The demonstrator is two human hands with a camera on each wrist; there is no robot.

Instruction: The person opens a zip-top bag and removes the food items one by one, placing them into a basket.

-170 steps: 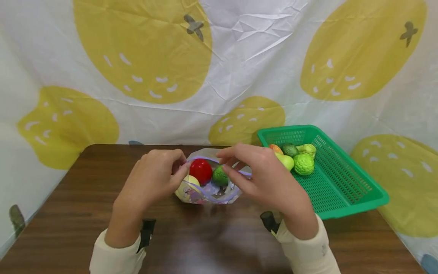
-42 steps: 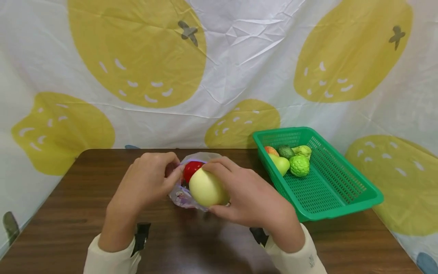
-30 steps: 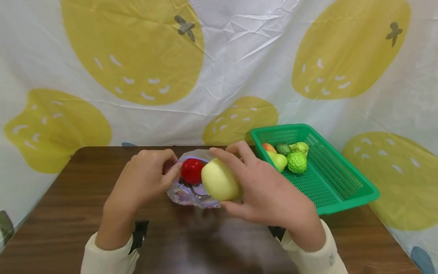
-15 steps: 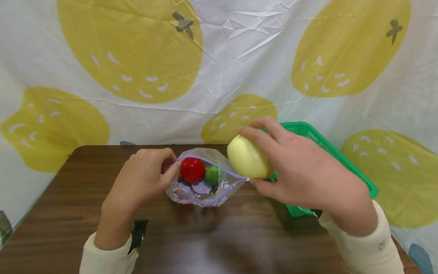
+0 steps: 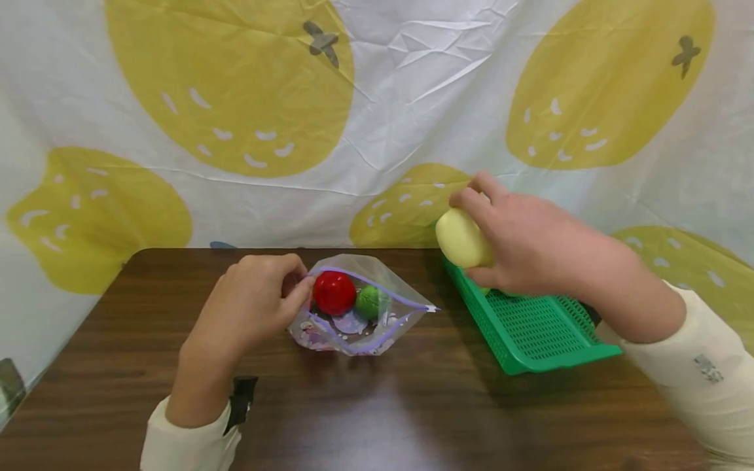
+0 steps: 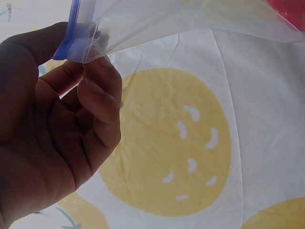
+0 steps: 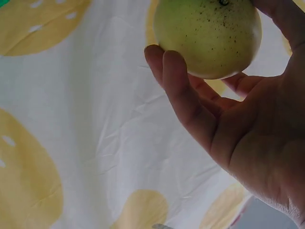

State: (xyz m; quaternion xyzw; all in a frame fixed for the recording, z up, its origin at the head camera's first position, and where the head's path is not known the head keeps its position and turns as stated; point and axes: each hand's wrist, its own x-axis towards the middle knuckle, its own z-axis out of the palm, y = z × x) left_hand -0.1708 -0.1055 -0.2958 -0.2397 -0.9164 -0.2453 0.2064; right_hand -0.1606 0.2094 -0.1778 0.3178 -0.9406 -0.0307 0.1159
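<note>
My left hand [image 5: 247, 307] pinches the left edge of a clear zip bag [image 5: 397, 330] with a purple zip strip. In the left wrist view, thumb and fingers [image 6: 97, 90] hold the bag's corner by the blue-looking strip. Inside the gaping bag lie a red round fruit [image 5: 334, 292] and a green round one [image 5: 369, 302]. My right hand [image 5: 536, 239] grips a pale yellow round fruit [image 5: 463, 239] above the near-left part of a green basket [image 5: 506, 353]. Dark specks and a stem end show on that fruit [image 7: 209, 36] in the right wrist view.
The basket stands on the brown wooden table [image 5: 377, 412] at the right; my right hand and forearm hide most of its contents. A white cloth [image 5: 400, 118] printed with large yellow fruits hangs behind the table.
My right hand has lifted the pale yellow fruit out of the bag and carried it right, over the basket. The left hand keeps its pinch on the bag, nearly in place.
</note>
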